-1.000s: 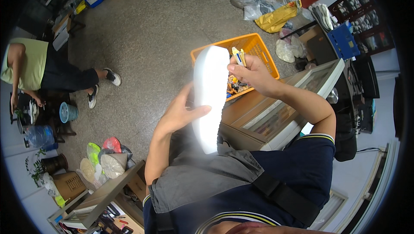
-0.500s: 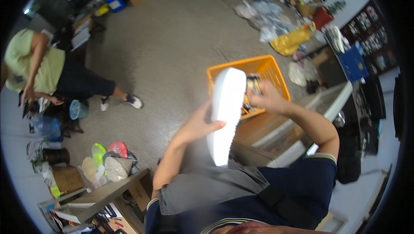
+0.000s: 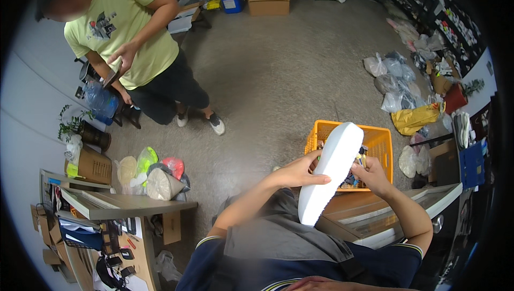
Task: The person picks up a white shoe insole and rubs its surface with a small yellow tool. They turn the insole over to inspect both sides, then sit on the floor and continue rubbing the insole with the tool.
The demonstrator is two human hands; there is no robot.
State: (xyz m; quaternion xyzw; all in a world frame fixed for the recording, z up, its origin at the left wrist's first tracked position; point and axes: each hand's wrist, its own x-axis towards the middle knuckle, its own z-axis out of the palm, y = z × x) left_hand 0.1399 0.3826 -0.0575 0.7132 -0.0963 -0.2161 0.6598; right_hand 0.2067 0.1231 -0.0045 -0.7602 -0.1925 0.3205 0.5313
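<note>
A long white shoe sole (image 3: 333, 170) stands tilted in front of my body, one long edge finely toothed. My left hand (image 3: 300, 173) grips it from the left, the thumb pressed across its face. On its other side, my right hand (image 3: 373, 177) is closed close to the toothed edge. A small yellow-and-dark thing (image 3: 362, 157) shows at its fingertips, too small to name. Just beyond both hands is an orange plastic crate (image 3: 387, 151) with mixed small items inside, partly covered by the sole.
A glass-topped counter (image 3: 396, 213) lies under my right arm. At the left stands a person (image 3: 131, 39) in a pale yellow shirt, holding a phone-like thing. Filled bags (image 3: 160, 181) sit behind a desk (image 3: 142, 259). Plastic bags (image 3: 396, 79) and a yellow sack (image 3: 417, 118) lie at right.
My view has swung, so the room appears shifted right and lower. The person at left now stands more upright with a raised hand. Both my hands stay at the sole.
</note>
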